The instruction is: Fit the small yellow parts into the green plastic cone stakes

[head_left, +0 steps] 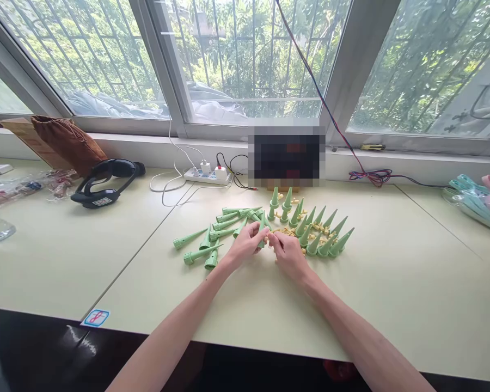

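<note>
My left hand (247,242) is closed around a green plastic watering spike (262,224), which points upward. Close beside it, my right hand (288,253) pinches a small yellow valve (268,233) against the side of that spike; fingers partly cover the contact. Left of my hands, several green watering spikes (191,238) lie loosely, a few of them standing. Beyond and right of my right hand, several more green spikes (325,247) stand point up in rows, with yellow pieces among them. Small yellow valves (288,231) are heaped just behind my right hand.
A power strip (208,175) with white cables sits by the window ledge, near a pixelated dark block (286,155). Black headgear (106,182) and a brown drawstring bag (69,144) are at left. Bagged coloured straps (479,198) lie far right. The table's front edge runs beneath my forearms.
</note>
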Demonstrator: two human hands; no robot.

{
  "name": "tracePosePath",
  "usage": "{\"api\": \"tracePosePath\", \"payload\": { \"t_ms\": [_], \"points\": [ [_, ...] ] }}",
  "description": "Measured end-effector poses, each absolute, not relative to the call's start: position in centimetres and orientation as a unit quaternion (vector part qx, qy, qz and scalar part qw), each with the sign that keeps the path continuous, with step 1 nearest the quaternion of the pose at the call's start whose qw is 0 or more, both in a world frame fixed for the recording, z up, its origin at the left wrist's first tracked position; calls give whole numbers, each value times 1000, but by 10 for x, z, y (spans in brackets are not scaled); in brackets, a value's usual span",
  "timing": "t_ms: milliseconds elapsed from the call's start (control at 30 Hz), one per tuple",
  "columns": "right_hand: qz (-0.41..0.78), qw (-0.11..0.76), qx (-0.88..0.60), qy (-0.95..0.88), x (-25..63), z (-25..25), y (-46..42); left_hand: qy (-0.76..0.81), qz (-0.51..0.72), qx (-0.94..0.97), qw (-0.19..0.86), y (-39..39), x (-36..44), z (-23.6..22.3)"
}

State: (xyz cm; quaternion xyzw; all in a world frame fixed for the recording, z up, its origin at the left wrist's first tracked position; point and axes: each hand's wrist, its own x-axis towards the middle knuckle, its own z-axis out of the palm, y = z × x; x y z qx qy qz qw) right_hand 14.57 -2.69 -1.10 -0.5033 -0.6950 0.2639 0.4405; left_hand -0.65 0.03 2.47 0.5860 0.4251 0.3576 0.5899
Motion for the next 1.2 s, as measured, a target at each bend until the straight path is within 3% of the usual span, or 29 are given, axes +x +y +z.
{"api": "tracePosePath", "payload": {
  "t_ms": [667, 1200],
  "points": [
    [243, 476, -465, -706, 144, -10, -27, 423, 392, 555, 599, 3, -6, 19],
    [257, 464, -462, -711, 143, -11, -26, 412, 400, 624, 529, 4, -7, 14]
  ]
}}
